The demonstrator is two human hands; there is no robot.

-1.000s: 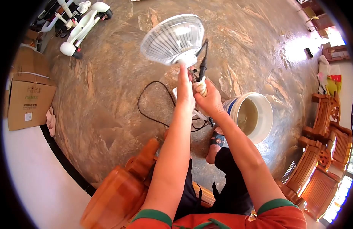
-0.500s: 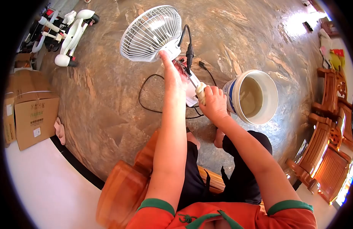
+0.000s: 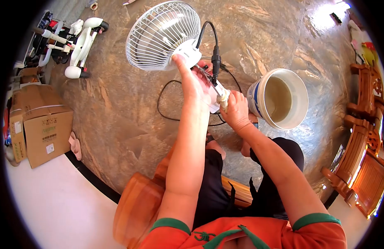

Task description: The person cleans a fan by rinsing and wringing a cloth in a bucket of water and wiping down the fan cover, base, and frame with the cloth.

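My left hand [image 3: 193,79] grips a small electric fan [image 3: 165,37] by its neck, just below the white wire cage. The cage points up and away to the left. My right hand [image 3: 236,108] is closed around a bunched, off-white cloth [image 3: 223,99], pressed against the stand below the neck. Part of the white base [image 3: 215,107] shows under the cloth. A black cord with a thick connector [image 3: 216,62] loops from the back of the cage down beside the stand. Just right of my right hand stands a white bucket [image 3: 253,97] of murky water [image 3: 278,99].
More black cord [image 3: 159,101] curls on the brown patterned floor [image 3: 113,112]. Cardboard boxes [image 3: 49,133] and pink slippers [image 3: 75,146] are at the left. A white wheeled scooter-like item [image 3: 79,52] stands beyond them. Carved wooden chairs [image 3: 360,145] line the right side.
The view has shifted slightly. The fan's cage appears a little higher and nearer, with both hands still on the fan and cloth. The cloth stays near the same part of the stand.
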